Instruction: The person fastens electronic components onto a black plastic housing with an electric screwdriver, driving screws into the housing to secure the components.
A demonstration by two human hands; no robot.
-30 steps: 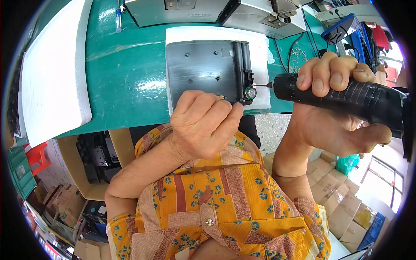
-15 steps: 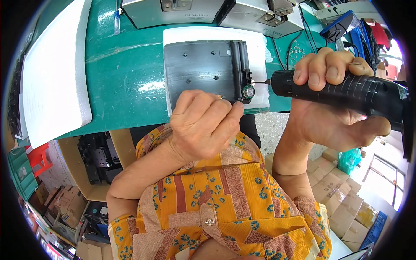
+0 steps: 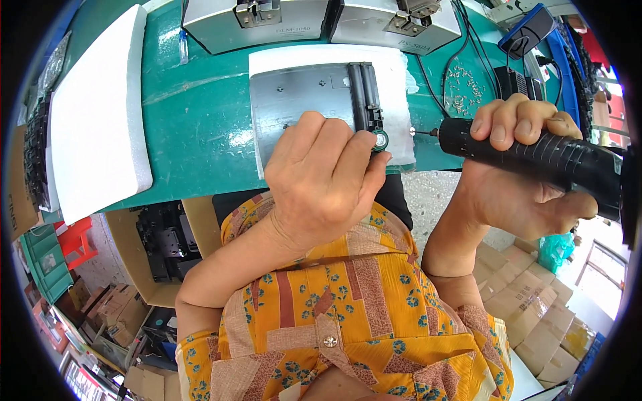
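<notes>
White sheet (image 3: 100, 120) lying on green table (image 3: 200, 127). Black panel (image 3: 304, 93) resting on white pad (image 3: 396, 93), round part (image 3: 380, 140) sitting at its near right corner. Left hand (image 3: 324, 177) bending over panel's near edge, fingers curling, thumb and forefinger meeting round part; cannot tell if pinching. Small screws (image 3: 463, 88) lying scattered. Right hand (image 3: 503, 194) wrapping around black screwdriver (image 3: 545, 159), bit pointing left, stopping apart from panel.

PASS: green tabletop (image 3: 197, 134) left of black panel (image 3: 301, 93); BLOCK: beyond, silver boxes (image 3: 294, 33); right, screwdriver (image 3: 528, 157)
</notes>
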